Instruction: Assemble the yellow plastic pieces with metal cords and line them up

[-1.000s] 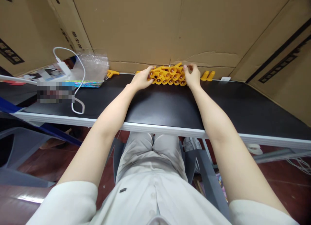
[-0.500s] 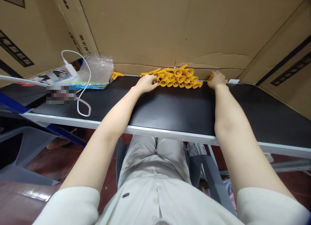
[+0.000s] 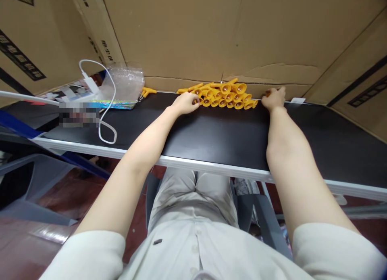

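Observation:
A stack of small yellow toy horns (image 3: 229, 97) lies at the back of the black table, their flared mouths facing me. My left hand (image 3: 186, 103) is at the stack's left end, its fingers curled round the lower leftmost horn. To the right of the stack, my right hand (image 3: 275, 99) is closed by the cardboard wall. A bit of yellow shows between its fingers, seemingly another horn, mostly hidden. One more yellow piece (image 3: 148, 92) with a small metal chain lies apart on the left, beside a plastic bag.
Cardboard walls (image 3: 193, 34) enclose the back and sides of the table (image 3: 217, 134). At left are a clear plastic bag (image 3: 125, 82), colourful flat packs (image 3: 121, 105) and a looping white cable (image 3: 113, 96). A white tag (image 3: 298, 100) lies right of my right hand.
My right hand has turned slightly, so less of the yellow piece in it shows. My left hand stays at the stack's left end. The whole view has shifted a little.

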{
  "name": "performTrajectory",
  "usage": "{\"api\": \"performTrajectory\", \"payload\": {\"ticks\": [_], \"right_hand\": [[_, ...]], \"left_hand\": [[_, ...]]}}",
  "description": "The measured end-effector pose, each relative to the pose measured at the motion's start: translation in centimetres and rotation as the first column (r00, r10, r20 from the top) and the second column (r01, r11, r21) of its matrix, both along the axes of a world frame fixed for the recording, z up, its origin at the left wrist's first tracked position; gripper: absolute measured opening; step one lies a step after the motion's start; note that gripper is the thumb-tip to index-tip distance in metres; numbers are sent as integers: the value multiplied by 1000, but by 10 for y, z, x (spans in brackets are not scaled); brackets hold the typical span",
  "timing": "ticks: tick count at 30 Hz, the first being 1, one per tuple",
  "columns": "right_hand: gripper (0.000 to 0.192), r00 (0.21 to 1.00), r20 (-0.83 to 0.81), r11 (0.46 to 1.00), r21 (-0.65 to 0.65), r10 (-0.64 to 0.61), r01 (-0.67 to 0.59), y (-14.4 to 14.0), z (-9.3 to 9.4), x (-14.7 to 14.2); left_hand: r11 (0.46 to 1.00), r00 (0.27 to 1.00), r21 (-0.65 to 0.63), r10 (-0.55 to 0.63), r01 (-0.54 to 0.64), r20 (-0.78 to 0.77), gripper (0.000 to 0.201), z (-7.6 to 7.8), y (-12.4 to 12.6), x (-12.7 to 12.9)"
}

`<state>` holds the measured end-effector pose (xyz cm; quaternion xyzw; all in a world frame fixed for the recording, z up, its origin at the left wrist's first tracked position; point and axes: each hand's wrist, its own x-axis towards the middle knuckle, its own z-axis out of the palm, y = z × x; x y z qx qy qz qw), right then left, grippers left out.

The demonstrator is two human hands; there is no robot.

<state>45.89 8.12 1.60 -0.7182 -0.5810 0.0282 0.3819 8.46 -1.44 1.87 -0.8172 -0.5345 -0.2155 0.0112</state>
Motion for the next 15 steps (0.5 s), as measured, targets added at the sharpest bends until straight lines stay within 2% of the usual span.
{"api": "performTrajectory", "payload": {"ticks": [3,6,10,13,15], "right_hand": [[27,998,57,999,38,-4,2,-2,-3,0],[34,999,45,994,101,27,-32,-8,-5,0],[36,998,-69,993,122,12,-3,-10,-9,2],[45,983,-184,998,60,-19,31,3,-17,14],[53,988,-157,998,69,1,10,17,-26,26]], "left_hand": [[999,999,-8,36,-36,14,33,0,1,-1],[978,975,-13,211,-210,66,31,3,3,-7],[849,828,-115,529,-516,186,41,8,2,-31],[737,712,-170,676,-654,190,63,6,-3,-54],[675,653,-243,737,-697,175,74,2,-5,-67]]}}
